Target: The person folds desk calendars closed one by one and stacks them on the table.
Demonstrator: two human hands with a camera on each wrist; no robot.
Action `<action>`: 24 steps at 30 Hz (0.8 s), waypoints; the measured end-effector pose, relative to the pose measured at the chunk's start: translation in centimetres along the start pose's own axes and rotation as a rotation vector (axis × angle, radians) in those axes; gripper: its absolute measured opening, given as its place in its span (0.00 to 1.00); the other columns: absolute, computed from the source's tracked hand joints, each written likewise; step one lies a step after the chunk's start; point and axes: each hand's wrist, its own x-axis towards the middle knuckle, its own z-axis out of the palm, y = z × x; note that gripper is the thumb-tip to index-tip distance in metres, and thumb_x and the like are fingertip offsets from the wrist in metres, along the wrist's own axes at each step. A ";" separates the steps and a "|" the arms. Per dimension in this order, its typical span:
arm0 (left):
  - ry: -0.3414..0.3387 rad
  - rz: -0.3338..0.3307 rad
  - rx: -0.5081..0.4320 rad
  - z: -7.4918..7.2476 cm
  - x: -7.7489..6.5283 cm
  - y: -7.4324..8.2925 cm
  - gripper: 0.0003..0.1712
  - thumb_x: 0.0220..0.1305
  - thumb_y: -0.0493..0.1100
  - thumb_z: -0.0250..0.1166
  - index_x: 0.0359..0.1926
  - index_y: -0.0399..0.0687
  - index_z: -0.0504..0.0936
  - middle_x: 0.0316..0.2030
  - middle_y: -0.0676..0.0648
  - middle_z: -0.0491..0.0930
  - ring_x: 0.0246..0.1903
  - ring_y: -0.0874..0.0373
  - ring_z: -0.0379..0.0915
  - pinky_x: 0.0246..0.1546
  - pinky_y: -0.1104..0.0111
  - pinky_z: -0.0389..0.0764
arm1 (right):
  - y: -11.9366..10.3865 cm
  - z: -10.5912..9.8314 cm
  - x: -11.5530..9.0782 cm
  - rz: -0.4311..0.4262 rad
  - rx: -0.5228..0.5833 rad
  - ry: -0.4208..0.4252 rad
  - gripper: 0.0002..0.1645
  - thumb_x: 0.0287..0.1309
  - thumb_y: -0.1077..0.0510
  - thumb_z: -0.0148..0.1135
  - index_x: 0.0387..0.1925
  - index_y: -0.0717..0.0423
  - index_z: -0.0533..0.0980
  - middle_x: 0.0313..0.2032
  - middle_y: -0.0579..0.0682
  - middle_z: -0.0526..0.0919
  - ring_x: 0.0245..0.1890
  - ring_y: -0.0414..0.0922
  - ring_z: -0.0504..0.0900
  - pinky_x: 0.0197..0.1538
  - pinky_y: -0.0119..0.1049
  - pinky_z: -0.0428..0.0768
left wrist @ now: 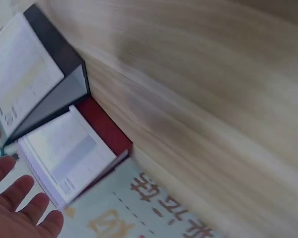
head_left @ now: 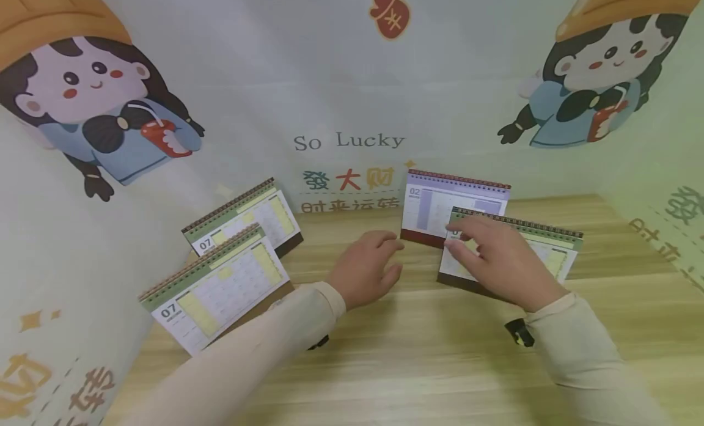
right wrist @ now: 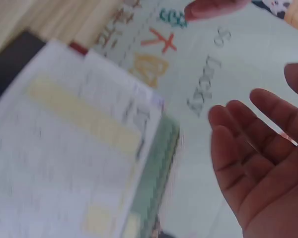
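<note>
Both your hands are empty, fingers loose; your right hand (head_left: 497,258) hangs near the front green-topped calendar (head_left: 544,246), right side of the desk (head_left: 407,365), with your left hand (head_left: 367,270) farther off. Its long axis runs crosswise, right end angled toward you. Right hand hides its middle; it part-covers the purple calendar (head_left: 447,200) behind.

Four calendars (head_left: 228,285) on wood-grain table (head_left: 396,365)

Pale wood-grain tabletop (head_left: 418,365). Whitish backdrop (head_left: 264,59), three sides; printed: two orange-hatted cartoon figures (head_left: 126,142), grey "So Lucky" lettering (head_left: 370,140), one red pouch motif (head_left: 390,14). Yellow-green tint at right.
</note>
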 end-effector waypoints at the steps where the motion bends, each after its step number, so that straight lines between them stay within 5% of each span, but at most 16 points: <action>1: -0.011 0.013 0.011 -0.1 0.4 0.2 0.21 0.70 0.46 0.60 0.59 0.42 0.78 0.60 0.42 0.75 0.61 0.49 0.69 0.63 0.60 0.69 | 0.4 -0.6 -0.2 0.003 -0.008 0.037 0.15 0.69 0.54 0.60 0.50 0.58 0.81 0.46 0.55 0.85 0.40 0.50 0.83 0.40 0.48 0.82; 5: -0.051 -0.031 -0.056 -0.4 2.3 1.1 0.21 0.71 0.46 0.60 0.59 0.42 0.77 0.57 0.45 0.76 0.58 0.52 0.71 0.61 0.62 0.71 | 2.3 -2.8 -1.3 0.055 -0.031 0.192 0.10 0.67 0.59 0.60 0.43 0.59 0.83 0.38 0.55 0.86 0.31 0.47 0.79 0.31 0.41 0.76; 11: -0.045 -0.225 -0.319 -0.3 5.2 2.4 0.23 0.73 0.50 0.57 0.62 0.43 0.76 0.59 0.47 0.76 0.57 0.55 0.72 0.60 0.64 0.71 | 5.7 -5.8 -3.6 0.331 -0.013 0.284 0.18 0.72 0.52 0.53 0.47 0.62 0.80 0.41 0.59 0.83 0.38 0.50 0.76 0.36 0.39 0.70; 15: -0.019 -0.276 -0.442 0.4 6.6 3.0 0.24 0.74 0.50 0.56 0.63 0.42 0.75 0.60 0.45 0.75 0.56 0.53 0.74 0.59 0.66 0.72 | 7.4 -6.8 -5.1 0.483 -0.032 0.320 0.22 0.73 0.49 0.49 0.49 0.64 0.78 0.44 0.65 0.82 0.39 0.54 0.75 0.34 0.44 0.70; 20: -0.013 -0.344 -0.564 1.8 8.1 3.7 0.24 0.74 0.50 0.56 0.63 0.41 0.74 0.60 0.44 0.75 0.57 0.50 0.74 0.59 0.64 0.73 | 8.9 -7.1 -6.6 0.660 -0.005 0.246 0.32 0.75 0.43 0.43 0.55 0.69 0.71 0.49 0.71 0.78 0.42 0.64 0.77 0.32 0.50 0.73; 24: -0.022 -0.401 -0.610 2.6 8.9 4.7 0.25 0.74 0.52 0.55 0.63 0.42 0.74 0.60 0.45 0.76 0.56 0.52 0.74 0.57 0.63 0.74 | 9.8 -6.5 -7.7 0.710 0.069 0.151 0.40 0.74 0.36 0.38 0.59 0.71 0.68 0.51 0.73 0.77 0.46 0.67 0.79 0.30 0.47 0.76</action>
